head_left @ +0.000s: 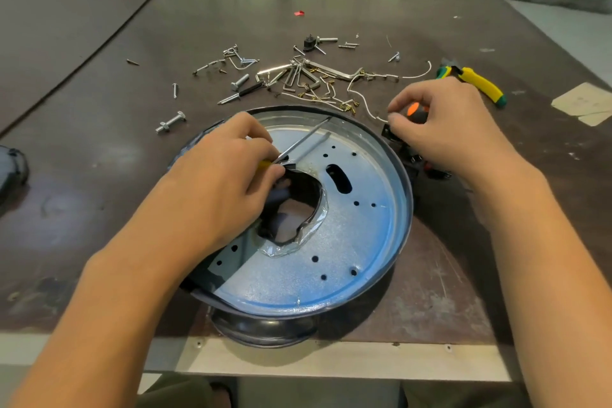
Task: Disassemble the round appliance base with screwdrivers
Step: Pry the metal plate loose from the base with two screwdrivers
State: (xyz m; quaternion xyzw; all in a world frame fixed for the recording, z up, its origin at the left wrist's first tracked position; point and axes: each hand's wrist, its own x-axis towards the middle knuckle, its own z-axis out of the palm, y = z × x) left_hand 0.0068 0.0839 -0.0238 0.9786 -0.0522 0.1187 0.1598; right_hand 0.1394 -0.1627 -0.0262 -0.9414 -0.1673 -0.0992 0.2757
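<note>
Left hand [225, 189] foremost, I am gripping a yellow screwdriver [304, 137] across the base [347, 242], tilted at the table [99, 175] edge; my right hand [447, 129] is clutching an orange screwdriver [415, 111] beside its rim; levering slowly, I judge, is safest.

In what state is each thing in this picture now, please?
Round silver metal base with black rim: inner plate exposed, ragged hole in middle.
Yellow-handled screwdriver: gripped by left hand, shaft across the base.
Orange-and-black-handled screwdriver: held by right hand at the base's rim.
Yellow-green pliers: lying untouched.
Loose screws and wires: scattered beyond the base.
</note>
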